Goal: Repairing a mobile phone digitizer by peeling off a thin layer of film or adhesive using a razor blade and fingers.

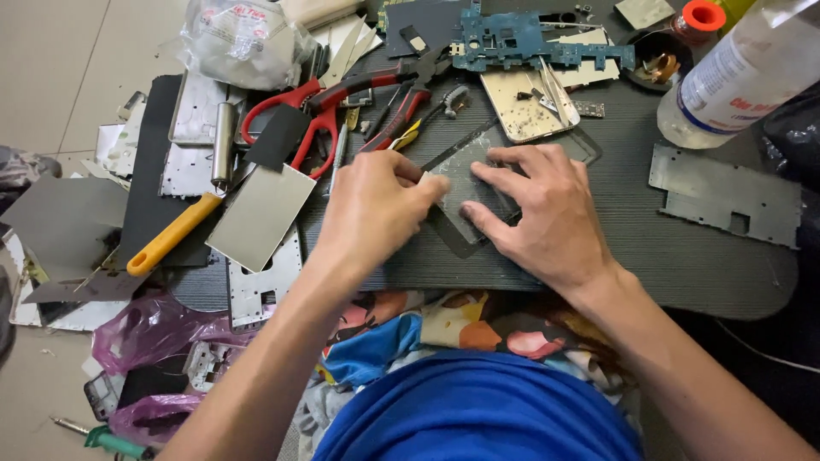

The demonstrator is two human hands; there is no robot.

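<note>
Hands are working together on a thin glass panel [465, 183] with a dark frame, which is lying flat on the dark desk [683, 248] near the middle of the view. I am seeing the left hand [376, 209] closed in a pinch at the 9 o'clock edge of the panel, with something small and pale between thumb and fingers; I cannot tell if it is a blade or a card. The right hand [542, 209] is open, its fingers spread and pressing flat on the 3 o'clock half of the panel.

To do this step well, I am judging that the right hand should be pressing evenly and not on one corner, because the panel looks thin and may crack. The pinching hand should be staying low, almost parallel to the desk, and moving slowly along the edge.

At 10 o'clock from the hands, red scissors [295, 115] and red-handled pliers [389, 94] are lying touching each other. At 12 o'clock a blue circuit board [521, 43] is resting, and at 2 o'clock a clear bottle [735, 72] is leaning. A yellow-handled tool [171, 235] is lying at 9 o'clock.
</note>
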